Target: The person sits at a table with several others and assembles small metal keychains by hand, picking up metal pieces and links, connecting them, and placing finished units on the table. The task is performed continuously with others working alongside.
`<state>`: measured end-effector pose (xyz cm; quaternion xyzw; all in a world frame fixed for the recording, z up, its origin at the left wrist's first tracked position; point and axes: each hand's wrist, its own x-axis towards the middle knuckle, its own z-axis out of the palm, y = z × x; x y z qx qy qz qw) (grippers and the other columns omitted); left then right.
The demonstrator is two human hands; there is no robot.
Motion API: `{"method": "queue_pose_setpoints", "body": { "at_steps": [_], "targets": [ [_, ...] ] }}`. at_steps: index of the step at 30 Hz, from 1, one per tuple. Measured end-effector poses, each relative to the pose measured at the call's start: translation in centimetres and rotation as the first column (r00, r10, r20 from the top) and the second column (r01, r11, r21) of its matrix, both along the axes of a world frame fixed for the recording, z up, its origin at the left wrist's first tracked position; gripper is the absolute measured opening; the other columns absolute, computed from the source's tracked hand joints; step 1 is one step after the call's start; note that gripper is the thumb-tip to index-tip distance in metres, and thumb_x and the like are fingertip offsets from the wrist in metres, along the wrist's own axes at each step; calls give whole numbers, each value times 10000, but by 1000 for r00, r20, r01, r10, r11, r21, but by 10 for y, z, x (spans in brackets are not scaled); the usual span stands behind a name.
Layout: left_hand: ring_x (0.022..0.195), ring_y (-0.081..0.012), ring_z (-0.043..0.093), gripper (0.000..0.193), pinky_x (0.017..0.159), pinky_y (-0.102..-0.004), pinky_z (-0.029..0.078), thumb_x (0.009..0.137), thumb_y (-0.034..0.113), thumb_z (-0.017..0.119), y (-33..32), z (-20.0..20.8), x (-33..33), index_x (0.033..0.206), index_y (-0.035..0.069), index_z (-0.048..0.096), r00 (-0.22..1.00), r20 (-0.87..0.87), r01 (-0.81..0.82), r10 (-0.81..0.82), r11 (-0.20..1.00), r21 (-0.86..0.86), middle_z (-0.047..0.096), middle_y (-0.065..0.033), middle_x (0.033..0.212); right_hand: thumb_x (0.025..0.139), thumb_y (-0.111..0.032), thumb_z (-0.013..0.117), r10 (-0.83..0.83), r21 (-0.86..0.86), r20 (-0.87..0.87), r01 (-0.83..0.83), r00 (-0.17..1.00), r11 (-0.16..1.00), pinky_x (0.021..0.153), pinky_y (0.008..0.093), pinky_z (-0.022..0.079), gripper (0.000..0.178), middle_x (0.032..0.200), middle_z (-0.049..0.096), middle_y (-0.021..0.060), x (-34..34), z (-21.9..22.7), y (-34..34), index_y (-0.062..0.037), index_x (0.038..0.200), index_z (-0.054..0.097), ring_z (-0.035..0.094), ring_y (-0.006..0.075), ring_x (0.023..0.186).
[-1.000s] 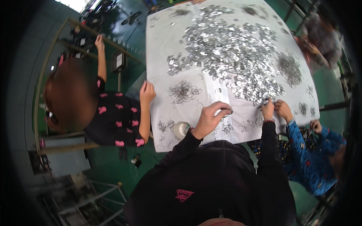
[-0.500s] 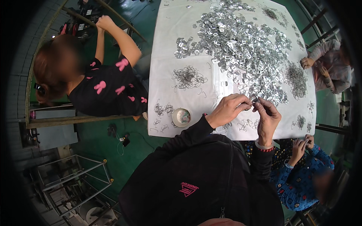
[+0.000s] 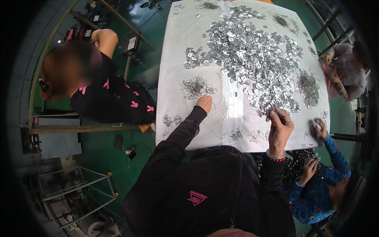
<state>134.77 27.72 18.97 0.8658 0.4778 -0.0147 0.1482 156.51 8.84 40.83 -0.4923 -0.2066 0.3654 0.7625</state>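
Observation:
My left hand (image 3: 204, 104) reaches down at the near edge of a loose pile of thin bent wire pieces (image 3: 195, 87), its fingers drawn together. Whatever lies between those fingertips is too small to make out. Over the near end of a large heap of small silvery metal buckles (image 3: 252, 51), my right hand (image 3: 281, 128) pinches one metal buckle (image 3: 269, 108) between thumb and fingers. A bracelet and a red beaded band circle that wrist.
More wire pieces lie in piles at the right (image 3: 309, 87), near left (image 3: 171, 120) and front edge (image 3: 236, 135) of the white-covered table (image 3: 177, 47). My left sleeve mostly covers a round bowl. A person in black (image 3: 114, 94) is at left; two others work at right.
My left hand has left my right hand and moved left to the wire pile. My right hand stays nearly in place with the buckle. The person at lower right has stretched an arm over the table.

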Motion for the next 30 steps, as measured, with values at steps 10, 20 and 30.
{"method": "queue_pose_setpoints", "body": {
  "at_steps": [10,20,30],
  "targets": [
    [713,-376,640,156,653,-438,518,740,131,621,1,68,22,799,-12,607,941,320,-57,107,985,-161,648,-199,778,781,92,637,4,-44,66,-1,998,999,615,256,491,143,814,632,113,4,5,-9,86,924,635,595,161,666],
    [737,-117,624,126,645,-244,521,827,-10,638,-81,236,71,936,-72,625,423,888,362,182,864,-350,656,-103,886,769,78,657,52,-203,89,-33,995,979,620,234,503,172,779,643,85,-17,-9,1,61,938,632,603,124,659],
    [945,-254,560,118,767,-329,469,763,-13,658,-85,229,79,875,13,629,486,843,339,-232,939,62,592,-87,1049,805,47,646,109,-122,36,-103,993,987,656,220,504,134,863,644,88,-23,-1,5,58,936,622,610,106,752]
  ]
}}
